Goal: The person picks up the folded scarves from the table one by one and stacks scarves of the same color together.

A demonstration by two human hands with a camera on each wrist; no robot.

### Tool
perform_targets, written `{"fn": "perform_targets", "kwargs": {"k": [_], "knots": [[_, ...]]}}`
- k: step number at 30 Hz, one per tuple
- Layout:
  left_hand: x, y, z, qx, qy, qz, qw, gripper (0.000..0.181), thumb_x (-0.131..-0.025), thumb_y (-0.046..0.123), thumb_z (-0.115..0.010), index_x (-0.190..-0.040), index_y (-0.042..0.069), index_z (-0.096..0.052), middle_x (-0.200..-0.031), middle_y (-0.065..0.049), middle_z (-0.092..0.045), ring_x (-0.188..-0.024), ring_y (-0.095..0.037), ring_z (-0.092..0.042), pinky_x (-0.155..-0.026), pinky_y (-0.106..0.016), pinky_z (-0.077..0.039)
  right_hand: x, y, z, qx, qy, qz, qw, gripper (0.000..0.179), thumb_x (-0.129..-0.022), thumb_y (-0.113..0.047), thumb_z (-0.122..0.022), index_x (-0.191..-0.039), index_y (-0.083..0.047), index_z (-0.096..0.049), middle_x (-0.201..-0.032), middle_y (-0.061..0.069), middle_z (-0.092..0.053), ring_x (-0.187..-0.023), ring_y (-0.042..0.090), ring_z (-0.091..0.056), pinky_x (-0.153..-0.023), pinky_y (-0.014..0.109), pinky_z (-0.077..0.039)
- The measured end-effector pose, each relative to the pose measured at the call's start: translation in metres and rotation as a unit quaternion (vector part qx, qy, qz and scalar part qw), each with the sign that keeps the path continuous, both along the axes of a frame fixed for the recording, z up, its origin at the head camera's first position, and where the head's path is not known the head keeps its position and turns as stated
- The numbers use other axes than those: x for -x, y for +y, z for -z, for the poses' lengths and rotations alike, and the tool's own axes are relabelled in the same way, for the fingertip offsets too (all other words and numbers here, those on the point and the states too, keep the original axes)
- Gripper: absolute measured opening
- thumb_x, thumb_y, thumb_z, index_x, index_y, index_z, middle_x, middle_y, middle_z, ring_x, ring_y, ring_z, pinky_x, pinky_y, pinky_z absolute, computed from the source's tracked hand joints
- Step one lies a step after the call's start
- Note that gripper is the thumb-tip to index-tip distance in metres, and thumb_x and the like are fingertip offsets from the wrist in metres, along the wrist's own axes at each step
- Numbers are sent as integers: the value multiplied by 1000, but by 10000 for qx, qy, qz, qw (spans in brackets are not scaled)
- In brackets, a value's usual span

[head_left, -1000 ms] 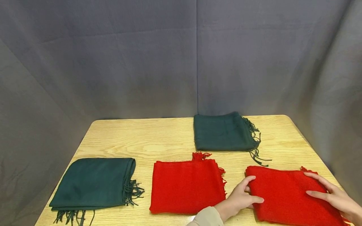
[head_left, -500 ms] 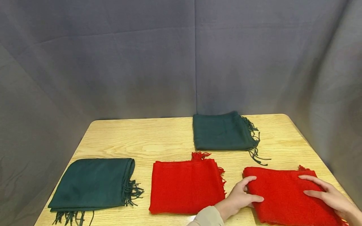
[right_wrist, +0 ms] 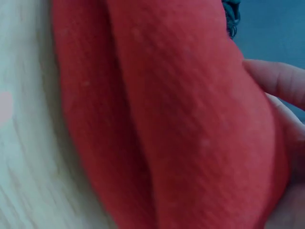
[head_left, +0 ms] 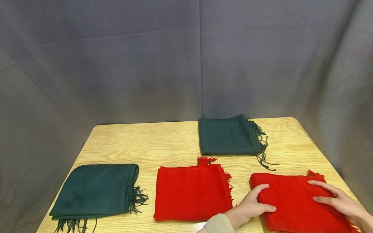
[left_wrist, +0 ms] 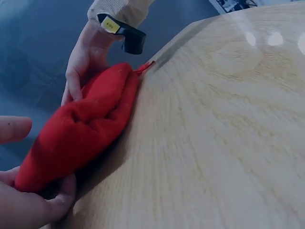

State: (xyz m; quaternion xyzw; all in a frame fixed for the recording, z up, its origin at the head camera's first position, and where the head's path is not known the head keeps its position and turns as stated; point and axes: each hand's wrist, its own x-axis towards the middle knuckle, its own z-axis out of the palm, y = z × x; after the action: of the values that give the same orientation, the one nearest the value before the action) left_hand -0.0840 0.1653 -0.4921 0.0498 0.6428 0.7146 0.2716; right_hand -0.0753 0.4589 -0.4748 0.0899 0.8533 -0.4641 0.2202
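A folded red scarf [head_left: 294,200] lies at the front right of the table, its short fringe at the far edge. My left hand [head_left: 249,205] touches its left end, index finger and thumb reaching over the top. In the left wrist view one of that hand's fingers stands apart from the cloth, while others [left_wrist: 45,202] are at the fold's lower edge. My right hand [head_left: 341,200] rests on the scarf's right part with fingers extended. From the right wrist, the thick red folds [right_wrist: 190,114] fill the view, fingers [right_wrist: 281,81] touching their side.
Another folded red scarf [head_left: 192,194] lies at the front middle. Dark green fringed scarves lie at the left [head_left: 94,191] and the back right [head_left: 227,136]. The wooden table [head_left: 140,139] has grey curtains [head_left: 145,64] behind and beside it.
The red scarf under my hands has shifted slightly left. My left hand has slid a little right and nearer over its end; the right hand moved slightly left with the cloth.
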Motion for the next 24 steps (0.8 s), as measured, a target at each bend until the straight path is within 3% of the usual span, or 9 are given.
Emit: {"fn": "perform_targets", "kwargs": {"k": [5,9,11,13,16,18,24], "knots": [[-3,3,-2,615,493,-52,9969,58,-69,-7,-71,-116,24,-54,-99,12,-53,-88,-4,-48,-78,-22,-42,-1,-1,2,-331,253,-49,9991,55,-86,-26,-61,-137,-22,-41,-132,32,-26,-96,13,-46,-74,38,-43],[-4,5,-5,962,817,102,9920,58,-69,-6,-70,-116,23,-52,-101,12,-52,-89,-3,-48,-77,-23,-42,-1,-2,3,-631,431,22,9971,59,-85,-28,-63,-138,-19,-40,-132,31,-28,-100,22,-44,-74,38,-41],[-5,6,-7,1037,897,139,9905,60,-69,-6,-70,-117,23,-51,-101,12,-51,-89,-3,-47,-76,-22,-42,-2,-2,4,-680,569,81,9960,58,-84,-28,-64,-137,-19,-42,-127,21,-38,-100,18,-46,-73,36,-42],[-5,7,-7,1033,888,117,9906,61,-68,-8,-70,-117,24,-51,-100,12,-51,-87,-3,-47,-75,-22,-42,-4,-2,5,-649,743,155,9950,56,-83,-25,-66,-135,-20,-45,-118,2,-46,-93,7,-48,-72,32,-43],[-5,9,-8,1009,763,-1,9920,64,-66,-11,-69,-116,25,-51,-98,11,-51,-84,-4,-48,-71,-22,-43,-7,-1,8,-501,907,295,9942,51,-82,-22,-66,-131,-25,-50,-104,-23,-41,-83,-5,-46,-68,27,-44],[-5,9,-8,1055,680,-93,9921,66,-64,-12,-69,-115,26,-52,-98,11,-51,-84,-5,-47,-70,-23,-43,-8,-2,9,-365,940,402,9941,49,-83,-21,-66,-129,-30,-52,-98,-30,-38,-81,-6,-47,-67,27,-44],[-6,9,-9,1112,612,-303,9915,72,-60,-17,-68,-113,28,-53,-96,10,-51,-81,-6,-47,-64,-23,-44,-11,-4,10,-139,951,580,9937,48,-83,-18,-65,-124,-40,-52,-94,-36,-38,-80,-2,-49,-67,27,-44]]}}
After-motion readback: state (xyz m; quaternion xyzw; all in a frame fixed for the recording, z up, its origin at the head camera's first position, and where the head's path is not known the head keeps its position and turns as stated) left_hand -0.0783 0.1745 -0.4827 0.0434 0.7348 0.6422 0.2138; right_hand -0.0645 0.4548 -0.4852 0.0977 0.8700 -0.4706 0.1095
